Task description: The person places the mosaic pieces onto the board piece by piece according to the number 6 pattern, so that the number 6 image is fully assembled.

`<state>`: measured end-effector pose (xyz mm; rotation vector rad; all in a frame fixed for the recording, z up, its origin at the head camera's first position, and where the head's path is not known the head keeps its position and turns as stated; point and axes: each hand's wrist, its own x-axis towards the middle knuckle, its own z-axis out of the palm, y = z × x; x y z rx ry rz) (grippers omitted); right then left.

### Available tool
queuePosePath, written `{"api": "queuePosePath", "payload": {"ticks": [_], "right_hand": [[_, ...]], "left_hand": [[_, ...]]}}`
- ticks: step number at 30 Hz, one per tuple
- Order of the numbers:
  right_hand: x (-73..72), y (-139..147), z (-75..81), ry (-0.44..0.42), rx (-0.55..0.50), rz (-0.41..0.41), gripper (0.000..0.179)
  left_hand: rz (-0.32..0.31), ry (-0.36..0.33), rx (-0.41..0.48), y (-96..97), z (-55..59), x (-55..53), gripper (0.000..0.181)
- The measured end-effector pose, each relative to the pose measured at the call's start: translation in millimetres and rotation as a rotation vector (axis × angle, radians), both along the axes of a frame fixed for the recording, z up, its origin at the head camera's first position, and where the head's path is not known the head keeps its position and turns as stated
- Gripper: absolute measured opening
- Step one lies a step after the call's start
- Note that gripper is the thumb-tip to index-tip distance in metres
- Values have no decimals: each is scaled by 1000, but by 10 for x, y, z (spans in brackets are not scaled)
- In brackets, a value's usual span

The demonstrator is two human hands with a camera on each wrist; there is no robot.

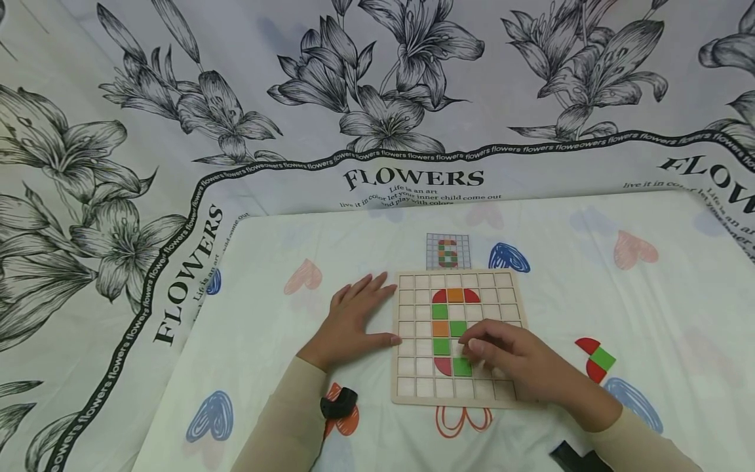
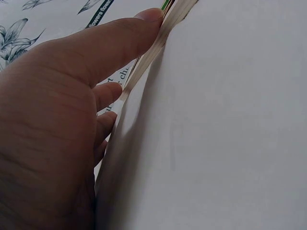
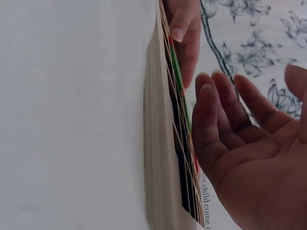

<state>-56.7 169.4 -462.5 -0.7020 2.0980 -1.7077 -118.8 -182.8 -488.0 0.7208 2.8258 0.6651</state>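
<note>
A wooden grid board (image 1: 415, 388) lies on the cloth with red, orange and green tiles in its cells. Green squares, orange squares and red quarter-rounds form a shape down its middle. My left hand (image 1: 354, 321) rests at the board's left edge, fingers spread, its thumb (image 2: 124, 40) touching the side. Over the lower middle hovers my right hand (image 1: 513, 357), fingers bent, fingertips close above a green square tile (image 1: 463, 367). In the right wrist view the thumb stands apart from the curved fingers (image 3: 206, 110), and no tile shows between them.
Behind the board lies a small pattern card (image 1: 432, 246) with a matching coloured figure on a grid. To the right are loose pieces: a green square (image 1: 603, 358) and red quarter-rounds (image 1: 596, 372). The cloth (image 1: 265, 367) has printed hearts; a floral sheet (image 1: 318, 131) rises behind.
</note>
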Motion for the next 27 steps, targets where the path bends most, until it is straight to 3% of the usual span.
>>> {"api": "queuePosePath", "payload": {"ticks": [4,15,27], "right_hand": [[-23,25,26,-55,-76,61,29],[-30,109,88,-147,-161,146,57],[-52,211,93,-107,-247,201,69]], "left_hand": [[3,2,5,-3,-1,4,96],[-4,6,19,-2,19,15,95],[-1,13,7,10,20,17,95]]}}
